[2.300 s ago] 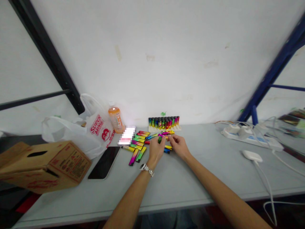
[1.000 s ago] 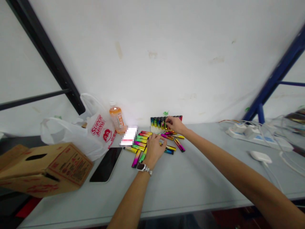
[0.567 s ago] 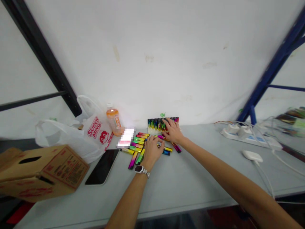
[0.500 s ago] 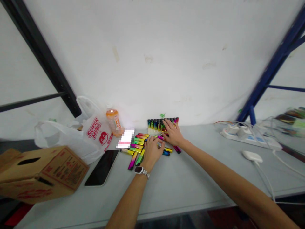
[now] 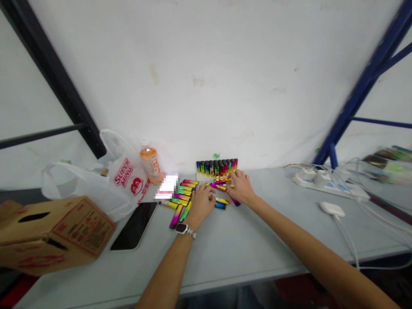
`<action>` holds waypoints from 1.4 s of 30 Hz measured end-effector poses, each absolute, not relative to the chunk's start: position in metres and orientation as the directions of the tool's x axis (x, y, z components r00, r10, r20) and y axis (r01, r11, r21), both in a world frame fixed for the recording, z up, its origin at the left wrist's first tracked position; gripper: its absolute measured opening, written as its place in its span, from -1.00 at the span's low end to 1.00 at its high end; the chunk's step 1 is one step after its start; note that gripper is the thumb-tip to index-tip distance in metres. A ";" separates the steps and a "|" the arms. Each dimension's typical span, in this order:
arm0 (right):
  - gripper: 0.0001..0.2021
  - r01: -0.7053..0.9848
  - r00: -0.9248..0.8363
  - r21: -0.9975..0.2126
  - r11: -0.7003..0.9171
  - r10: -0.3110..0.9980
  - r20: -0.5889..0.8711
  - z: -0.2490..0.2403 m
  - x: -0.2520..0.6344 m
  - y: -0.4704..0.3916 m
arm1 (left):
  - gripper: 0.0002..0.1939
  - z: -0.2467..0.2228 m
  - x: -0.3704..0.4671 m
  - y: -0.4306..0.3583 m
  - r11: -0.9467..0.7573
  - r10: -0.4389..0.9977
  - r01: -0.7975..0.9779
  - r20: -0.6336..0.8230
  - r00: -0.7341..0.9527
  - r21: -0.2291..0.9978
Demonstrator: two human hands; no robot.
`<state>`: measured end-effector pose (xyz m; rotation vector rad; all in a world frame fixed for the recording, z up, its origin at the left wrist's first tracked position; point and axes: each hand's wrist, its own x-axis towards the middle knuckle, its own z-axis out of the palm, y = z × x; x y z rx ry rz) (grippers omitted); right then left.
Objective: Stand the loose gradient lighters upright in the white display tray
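Observation:
Several shiny, multicoloured lighter-like sticks stand upright in a packed block (image 5: 217, 168) against the wall. Other such sticks (image 5: 176, 216) lie loose on the table in front and to the left. My left hand (image 5: 201, 201), with a watch at the wrist, rests over the loose ones with its fingers bent; what is under the fingers is hidden. To the right, my right hand (image 5: 241, 186) has its fingers curled at the near right corner of the block, beside a loose stick (image 5: 222, 181). Whether it grips one is too small to tell.
On the left are a cardboard box (image 5: 54, 234), a white plastic bag (image 5: 112, 180), a black phone (image 5: 134, 226), an orange drink bottle (image 5: 150, 165) and a blurred white item (image 5: 167, 187). At the right lie a power strip (image 5: 328, 184) and a white adapter (image 5: 332, 209).
My right hand has moved off the top of the upright block toward its near right side, uncovering more sticks. My left hand stays over the loose sticks. The view has shifted slightly.

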<state>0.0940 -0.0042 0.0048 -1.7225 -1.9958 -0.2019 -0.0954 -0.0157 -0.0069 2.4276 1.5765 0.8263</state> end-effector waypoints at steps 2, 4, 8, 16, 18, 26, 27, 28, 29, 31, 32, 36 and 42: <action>-0.72 0.973 -0.043 -0.194 0.129 0.917 0.396 -0.003 0.095 -0.015 | -0.83 -0.009 -0.094 -0.015 -0.447 0.877 0.812 0.365 0.313 0.376; -0.71 0.978 -0.010 -0.192 0.079 0.941 0.337 -0.010 0.094 -0.021 | -0.85 -0.012 -0.093 -0.014 -0.444 0.879 0.818 0.356 0.318 0.366; -0.72 0.976 0.018 -0.214 0.044 0.960 0.281 -0.020 0.092 -0.023 | -0.86 -0.013 -0.090 -0.015 -0.457 0.876 0.809 0.346 0.337 0.370; -0.73 0.873 -0.022 -0.439 0.214 0.915 0.403 -0.019 0.091 -0.020 | -0.83 -0.013 -0.085 -0.012 -0.532 0.826 0.663 0.494 0.271 0.527; -0.75 0.784 -0.021 -0.546 0.297 0.890 0.455 -0.013 0.087 -0.019 | -0.78 -0.012 -0.082 -0.012 -0.533 0.837 0.525 0.503 0.215 0.664; -0.87 0.553 -0.004 -0.678 0.484 0.815 0.580 -0.004 0.061 -0.017 | -0.63 -0.010 -0.074 -0.011 -0.426 0.902 0.072 0.417 0.113 0.902; -0.87 0.528 0.006 -0.692 0.492 0.812 0.583 -0.006 0.058 -0.018 | -0.64 -0.011 -0.075 -0.010 -0.427 0.902 0.066 0.421 0.090 0.902; -0.86 0.505 0.012 -0.704 0.499 0.812 0.584 -0.009 0.056 -0.020 | -0.65 -0.011 -0.076 -0.010 -0.432 0.901 0.069 0.427 0.073 0.899; -0.83 0.485 0.015 -0.715 0.503 0.813 0.582 -0.011 0.054 -0.022 | -0.66 -0.012 -0.077 -0.009 -0.441 0.897 0.078 0.437 0.060 0.894; -0.76 0.445 0.023 -0.741 0.503 0.820 0.571 -0.014 0.053 -0.027 | -0.67 -0.012 -0.079 -0.010 -0.470 0.882 0.108 0.470 0.031 0.876; -0.75 0.420 0.030 -0.758 0.499 0.827 0.561 -0.014 0.054 -0.030 | -0.68 -0.012 -0.079 -0.011 -0.486 0.873 0.119 0.487 0.015 0.866; -0.68 0.310 0.108 -0.844 0.437 0.866 0.488 -0.012 0.063 -0.037 | -0.68 -0.008 -0.075 -0.018 -0.488 0.872 0.038 0.489 -0.006 0.872; -0.59 0.269 0.115 -0.887 0.375 0.902 0.416 -0.015 0.068 -0.035 | -0.56 -0.002 -0.076 -0.022 -0.215 0.952 -0.303 0.269 0.149 0.929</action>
